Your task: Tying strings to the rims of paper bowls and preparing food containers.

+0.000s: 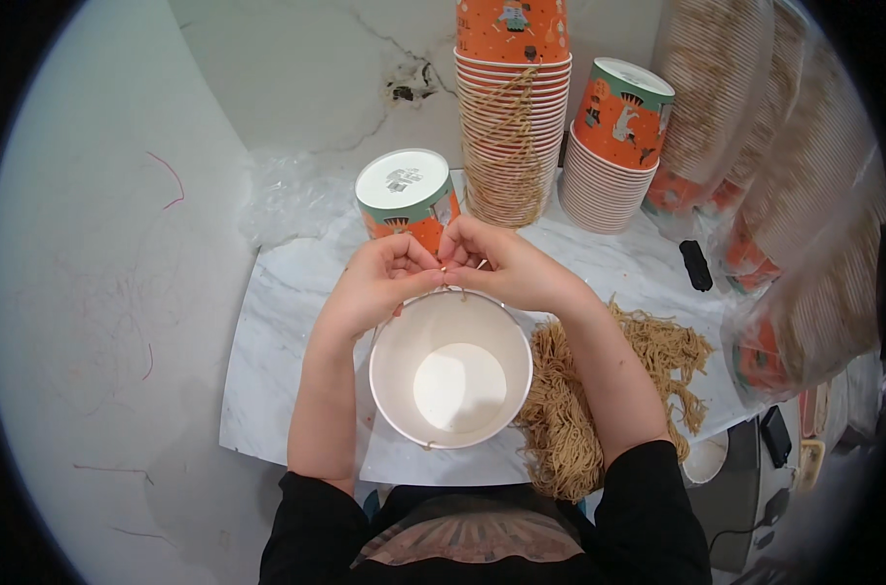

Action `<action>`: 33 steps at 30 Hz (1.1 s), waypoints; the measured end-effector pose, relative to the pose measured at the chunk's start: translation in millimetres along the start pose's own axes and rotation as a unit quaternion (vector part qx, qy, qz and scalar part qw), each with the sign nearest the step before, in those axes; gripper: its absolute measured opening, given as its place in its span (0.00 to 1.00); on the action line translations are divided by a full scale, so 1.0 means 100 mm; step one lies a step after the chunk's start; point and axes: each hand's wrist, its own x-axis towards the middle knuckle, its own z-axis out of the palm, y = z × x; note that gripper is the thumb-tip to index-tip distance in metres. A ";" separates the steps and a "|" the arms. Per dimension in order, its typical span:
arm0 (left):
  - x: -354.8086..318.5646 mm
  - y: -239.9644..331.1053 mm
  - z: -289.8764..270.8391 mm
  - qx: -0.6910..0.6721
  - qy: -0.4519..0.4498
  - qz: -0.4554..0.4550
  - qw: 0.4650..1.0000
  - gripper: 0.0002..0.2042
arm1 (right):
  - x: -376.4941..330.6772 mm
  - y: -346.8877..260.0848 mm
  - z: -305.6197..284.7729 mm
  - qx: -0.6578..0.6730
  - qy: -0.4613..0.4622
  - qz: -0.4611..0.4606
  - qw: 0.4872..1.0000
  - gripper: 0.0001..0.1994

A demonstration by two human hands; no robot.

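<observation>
Two hands (374,281) (506,265) pinch one cord (444,270) at one open bucket (452,390).

- Left hand (389,275) and right hand (506,265) meet at far rim of open bucket (450,322), fingertips pinched on a bit of cord (444,270); details too small to read.
- Bucket upright, white inside.
- Tan string pile (565,434) right of bucket, partly under right forearm.
- Orange-green upside-down tub (404,200) just beyond hands.
- Tall bucket stack (511,107) behind, tan strings draped down it; shorter stack (613,180) to its right.
- Bagged stacks (804,195) far right.
- Marble-look table (292,361) underneath.
</observation>
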 end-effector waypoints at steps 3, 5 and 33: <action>-0.01 0.01 -0.01 -0.013 -0.001 -0.010 1.000 0.10 | 0.02 0.05 0.01 0.019 -0.017 0.010 1.000 0.08; -0.01 0.02 0.01 -0.022 0.000 -0.012 1.000 0.10 | 0.01 0.05 0.01 0.025 -0.010 0.010 1.000 0.07; 0.05 -0.01 -0.02 0.018 -0.033 -0.040 0.998 0.06 | -0.01 -0.11 0.02 -0.117 0.024 -0.027 0.992 0.05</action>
